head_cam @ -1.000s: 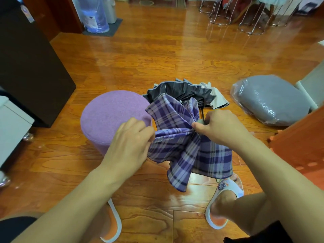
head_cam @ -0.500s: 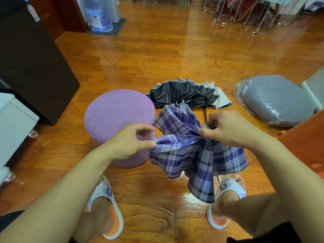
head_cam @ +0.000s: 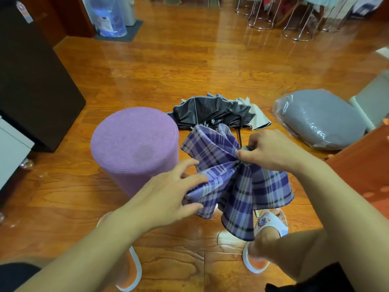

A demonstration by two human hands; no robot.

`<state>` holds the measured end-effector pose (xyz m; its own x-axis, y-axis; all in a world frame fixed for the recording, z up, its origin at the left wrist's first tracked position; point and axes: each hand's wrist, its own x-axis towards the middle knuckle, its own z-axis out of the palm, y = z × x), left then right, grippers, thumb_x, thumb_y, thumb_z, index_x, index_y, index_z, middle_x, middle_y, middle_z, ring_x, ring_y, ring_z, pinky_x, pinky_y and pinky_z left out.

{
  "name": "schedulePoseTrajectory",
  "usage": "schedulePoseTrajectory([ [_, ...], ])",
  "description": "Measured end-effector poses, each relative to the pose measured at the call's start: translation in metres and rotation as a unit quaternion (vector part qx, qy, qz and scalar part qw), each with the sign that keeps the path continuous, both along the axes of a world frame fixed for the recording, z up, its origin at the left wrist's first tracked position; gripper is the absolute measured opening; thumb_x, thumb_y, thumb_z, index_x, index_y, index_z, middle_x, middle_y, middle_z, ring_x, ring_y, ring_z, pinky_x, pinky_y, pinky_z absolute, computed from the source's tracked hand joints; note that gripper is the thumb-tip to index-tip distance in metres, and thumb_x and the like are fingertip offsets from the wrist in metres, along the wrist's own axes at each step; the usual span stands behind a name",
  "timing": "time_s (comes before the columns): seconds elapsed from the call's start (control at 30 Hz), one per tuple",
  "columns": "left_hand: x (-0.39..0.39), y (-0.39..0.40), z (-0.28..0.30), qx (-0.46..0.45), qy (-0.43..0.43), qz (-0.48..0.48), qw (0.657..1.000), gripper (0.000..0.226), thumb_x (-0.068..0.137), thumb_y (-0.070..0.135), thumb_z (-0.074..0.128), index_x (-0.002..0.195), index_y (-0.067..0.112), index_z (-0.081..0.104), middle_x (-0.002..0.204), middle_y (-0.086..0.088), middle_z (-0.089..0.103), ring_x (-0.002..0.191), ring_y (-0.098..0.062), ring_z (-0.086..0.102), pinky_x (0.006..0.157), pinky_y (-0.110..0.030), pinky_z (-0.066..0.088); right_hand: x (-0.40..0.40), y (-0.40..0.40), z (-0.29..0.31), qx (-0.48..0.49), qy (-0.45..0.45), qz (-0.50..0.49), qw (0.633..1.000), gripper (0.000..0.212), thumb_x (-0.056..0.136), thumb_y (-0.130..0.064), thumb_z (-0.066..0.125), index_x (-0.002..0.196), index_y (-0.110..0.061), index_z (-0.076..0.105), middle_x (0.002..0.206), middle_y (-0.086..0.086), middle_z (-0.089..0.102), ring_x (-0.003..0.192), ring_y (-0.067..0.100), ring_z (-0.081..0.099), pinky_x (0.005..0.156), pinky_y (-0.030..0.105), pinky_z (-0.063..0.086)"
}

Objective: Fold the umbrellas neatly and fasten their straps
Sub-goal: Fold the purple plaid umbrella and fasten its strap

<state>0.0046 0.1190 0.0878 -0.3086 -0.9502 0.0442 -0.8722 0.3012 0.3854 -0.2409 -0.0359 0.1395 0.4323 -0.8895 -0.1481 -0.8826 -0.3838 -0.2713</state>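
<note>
Glossy orange wooden floor (head_cam: 210,66) of a living room, seen from above. Lilac round stool (head_cam: 134,150) near centre-left; plastic-wrapped grey cushion (head_cam: 320,121) to the right; dark cabinet (head_cam: 35,85) at far left.

Held low in the centre, just right of the stool: purple plaid umbrella (head_cam: 237,182), collapsed but unrolled, canopy fanned out in loose pleats and hanging toward slippered feet. Right hand (head_cam: 269,151) curled tight, pinching the gathered cloth where the pleats meet. Left hand (head_cam: 166,192) with fingers spread, thumb and fingertips touching a pleat edge at the left; whether actually pinching it, cannot tell.

Beyond, flat on the floor: black umbrella (head_cam: 212,112), also unfolded, pale panel showing at its right.

Likely handling: light, limp, slightly slippery cloth over thin stiff ribs, prone to springing open. Best taken along each pleat's outer edge, smoothed one way, while the gathered centre stays gripped. No strap visible.
</note>
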Motion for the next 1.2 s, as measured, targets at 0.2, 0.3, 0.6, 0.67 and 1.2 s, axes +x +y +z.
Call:
schedulePoseTrajectory([
  [0.2, -0.003, -0.002, -0.015, -0.062, -0.108, -0.032, 0.992, 0.05, 0.084, 0.045, 0.071, 0.132, 0.036, 0.059, 0.153, -0.007, 0.043, 0.124, -0.026, 0.052, 0.099, -0.041, 0.047, 0.004, 0.003, -0.001, -0.007, 0.013, 0.002, 1.0, 0.051, 0.083, -0.056, 0.065, 0.076, -0.006, 0.065, 0.072, 0.012, 0.066, 0.07, 0.028, 0.062, 0.057, 0.04, 0.049],
  [0.3, -0.001, -0.007, -0.014, -0.041, -0.114, 0.057, 0.991, 0.035, 0.086, 0.05, 0.063, 0.109, 0.023, 0.066, 0.129, -0.003, 0.056, 0.104, -0.03, 0.062, 0.084, -0.041, 0.051, 0.006, 0.003, -0.002, -0.005, 0.02, 0.0, 1.0, 0.052, 0.084, -0.057, 0.064, 0.078, -0.006, 0.066, 0.073, 0.013, 0.067, 0.071, 0.028, 0.062, 0.055, 0.036, 0.046],
  [0.6, 0.014, -0.017, -0.013, 0.07, 0.112, 0.126, 0.983, 0.028, 0.087, 0.052, 0.064, 0.077, 0.027, 0.058, 0.095, 0.008, 0.068, 0.093, -0.015, 0.062, 0.083, -0.043, 0.051, 0.005, 0.003, -0.002, 0.005, 0.016, 0.001, 1.0, 0.046, 0.083, -0.061, 0.064, 0.074, -0.016, 0.061, 0.07, 0.005, 0.065, 0.067, 0.021, 0.059, 0.056, 0.037, 0.046],
  [0.67, 0.016, -0.016, -0.008, 0.064, 0.165, 0.12, 0.977, 0.032, 0.086, 0.055, 0.059, 0.074, 0.026, 0.055, 0.093, 0.005, 0.071, 0.093, -0.018, 0.066, 0.081, -0.046, 0.053, 0.004, 0.004, -0.002, 0.008, 0.006, -0.006, 1.0, 0.045, 0.083, -0.06, 0.065, 0.073, -0.015, 0.062, 0.069, 0.004, 0.064, 0.067, 0.02, 0.059, 0.055, 0.035, 0.043],
  [1.2, 0.039, -0.021, 0.004, 0.092, 0.325, 0.214, 0.917, 0.025, 0.088, 0.005, 0.076, 0.09, 0.029, 0.068, 0.076, 0.012, 0.069, 0.071, 0.002, 0.06, 0.074, -0.018, 0.046, -0.008, -0.001, 0.007, 0.074, -0.05, -0.019, 0.996, 0.045, 0.083, -0.056, 0.066, 0.067, -0.013, 0.07, 0.073, 0.006, 0.07, 0.07, 0.022, 0.06, 0.06, 0.04, 0.046],
])
